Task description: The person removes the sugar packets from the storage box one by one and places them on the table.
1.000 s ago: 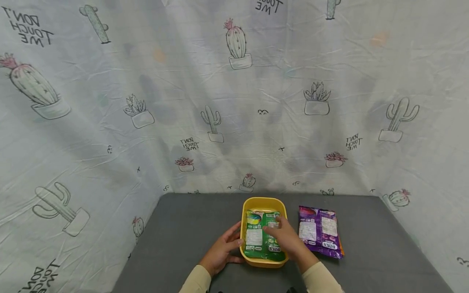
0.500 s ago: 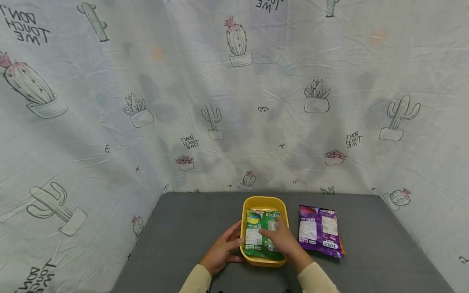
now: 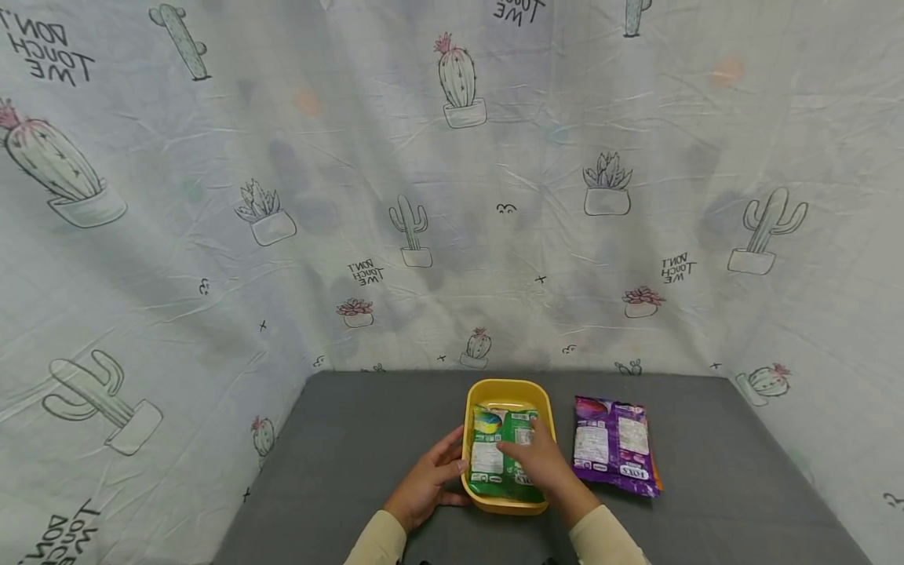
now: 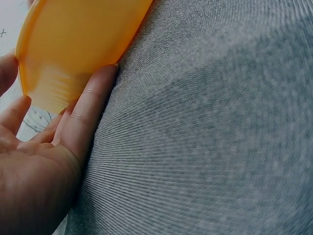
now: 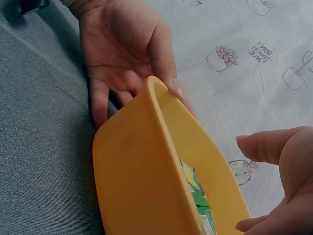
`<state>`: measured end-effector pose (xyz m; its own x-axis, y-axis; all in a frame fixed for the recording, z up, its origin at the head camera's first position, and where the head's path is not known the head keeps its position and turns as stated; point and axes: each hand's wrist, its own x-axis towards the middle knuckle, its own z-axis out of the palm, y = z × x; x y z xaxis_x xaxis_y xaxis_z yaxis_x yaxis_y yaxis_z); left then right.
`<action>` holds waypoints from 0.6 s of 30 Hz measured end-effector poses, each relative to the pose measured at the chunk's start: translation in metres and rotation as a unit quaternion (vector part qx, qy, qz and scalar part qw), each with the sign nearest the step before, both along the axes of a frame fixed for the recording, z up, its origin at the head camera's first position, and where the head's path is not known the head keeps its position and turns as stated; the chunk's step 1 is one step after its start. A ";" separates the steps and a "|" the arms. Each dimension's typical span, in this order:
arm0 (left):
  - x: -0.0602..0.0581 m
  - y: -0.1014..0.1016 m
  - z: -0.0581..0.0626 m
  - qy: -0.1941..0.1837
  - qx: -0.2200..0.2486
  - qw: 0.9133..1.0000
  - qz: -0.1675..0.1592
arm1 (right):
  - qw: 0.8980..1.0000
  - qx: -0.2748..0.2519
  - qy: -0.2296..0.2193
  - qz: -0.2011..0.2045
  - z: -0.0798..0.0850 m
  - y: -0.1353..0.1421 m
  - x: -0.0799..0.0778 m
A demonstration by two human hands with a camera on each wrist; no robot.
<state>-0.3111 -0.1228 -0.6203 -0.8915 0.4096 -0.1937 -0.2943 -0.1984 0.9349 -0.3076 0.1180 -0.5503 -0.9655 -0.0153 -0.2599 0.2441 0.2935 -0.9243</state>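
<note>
A yellow plastic tub [image 3: 510, 508] stands on the grey table. Inside it lies a green packet [image 3: 487, 457], its printed back upward. At the tub's left wall is my left hand [image 3: 424, 485], fingers extended against the outside and thumb by the rim. My right hand [image 3: 542, 459] is over the tub's right part, thumb and fingers spread above the green packet and covering some of it. In the right wrist view a gap shows between that thumb and the fingers; whether the fingertips touch the packet is hidden.
To the right of the tub lies a purple packet [image 3: 613, 447], with an orange edge [image 3: 657, 471] showing from beneath it. A white cloth [image 3: 452, 235] printed with potted cacti hangs behind and along the sides of the grey table [image 3: 367, 424].
My right hand has shifted slightly left over the green packet, its thumb now further across. My left hand keeps its place at the tub. The head view has tilted a little.
</note>
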 end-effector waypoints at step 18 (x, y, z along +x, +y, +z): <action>-0.002 -0.001 0.000 0.006 0.004 1.000 -0.011 | 0.993 -0.102 -0.058 -0.001 0.006 0.010 -0.006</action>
<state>-0.3129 -0.1242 -0.6204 -0.8848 0.4300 -0.1796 -0.2872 -0.1997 0.9368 -0.3140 0.1282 -0.5447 -0.9290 -0.0778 -0.3618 0.3536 0.1024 -0.9298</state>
